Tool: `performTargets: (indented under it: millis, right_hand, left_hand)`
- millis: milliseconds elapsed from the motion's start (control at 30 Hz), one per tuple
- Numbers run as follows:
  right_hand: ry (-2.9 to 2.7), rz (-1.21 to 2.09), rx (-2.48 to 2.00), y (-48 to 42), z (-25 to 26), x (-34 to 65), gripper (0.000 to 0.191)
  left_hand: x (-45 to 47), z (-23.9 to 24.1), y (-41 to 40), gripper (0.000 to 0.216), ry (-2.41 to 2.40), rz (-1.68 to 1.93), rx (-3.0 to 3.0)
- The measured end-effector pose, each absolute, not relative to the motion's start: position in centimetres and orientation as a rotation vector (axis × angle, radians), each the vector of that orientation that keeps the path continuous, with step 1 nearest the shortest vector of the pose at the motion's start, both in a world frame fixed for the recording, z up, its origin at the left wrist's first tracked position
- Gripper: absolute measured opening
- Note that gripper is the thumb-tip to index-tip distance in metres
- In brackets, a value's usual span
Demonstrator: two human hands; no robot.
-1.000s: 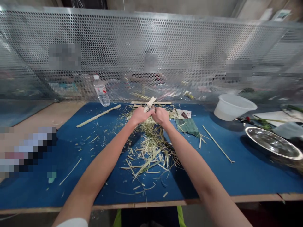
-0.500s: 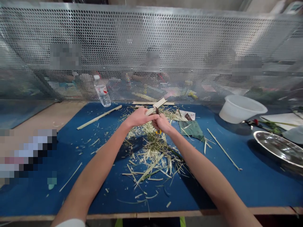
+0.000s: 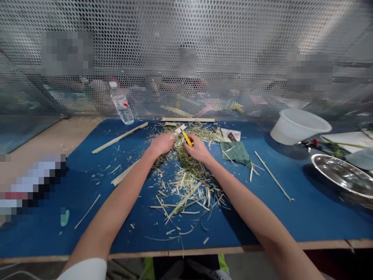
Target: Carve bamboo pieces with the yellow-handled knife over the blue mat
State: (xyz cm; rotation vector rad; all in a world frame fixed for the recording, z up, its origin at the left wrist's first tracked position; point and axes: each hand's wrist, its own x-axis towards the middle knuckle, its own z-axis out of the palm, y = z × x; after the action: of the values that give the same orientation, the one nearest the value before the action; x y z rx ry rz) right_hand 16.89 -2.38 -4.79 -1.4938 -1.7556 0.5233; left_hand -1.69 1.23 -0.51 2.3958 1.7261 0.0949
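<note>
My left hand (image 3: 161, 144) is closed around a short pale strip of wood or bamboo (image 3: 180, 129), whose far end sticks out past the fingers. In my right hand (image 3: 198, 149) is a yellow-handled cutter knife (image 3: 187, 138), its tip close to the strip. I cannot tell whether the blade touches the strip. Beneath both hands, a heap of thin shavings (image 3: 190, 186) spreads over the blue mat (image 3: 140, 229). Another pale flat strip (image 3: 124, 175) lies beside my left forearm.
A tilted water bottle (image 3: 122, 105) and a long pale stick (image 3: 119, 138) are at the back left. Right of the shavings lie a green cloth piece (image 3: 235, 151) and a thin stick (image 3: 274, 175). A white tub (image 3: 300, 126) and a metal tray (image 3: 344, 175) stand far right. Perforated metal screen (image 3: 140, 42) behind.
My hands have drawn apart, with the strip in the left and the knife in the right. The knife's yellow handle now shows more, and the view has tipped slightly downward.
</note>
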Motion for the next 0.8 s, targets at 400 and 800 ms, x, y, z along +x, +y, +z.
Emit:
performTargets:
  millis: [400,800]
  right_hand:
    - [-1.997,0.393,-1.552,-6.3,-4.6,19.5,0.055]
    - [-2.157,0.24,-1.801,-6.8,-4.7,17.7,0.054]
  left_hand:
    - [-0.9,-2.6,0.5,0.062,1.755,0.072,2.466]
    - [-0.8,-3.5,0.2,0.051,1.701,-0.002,2.68]
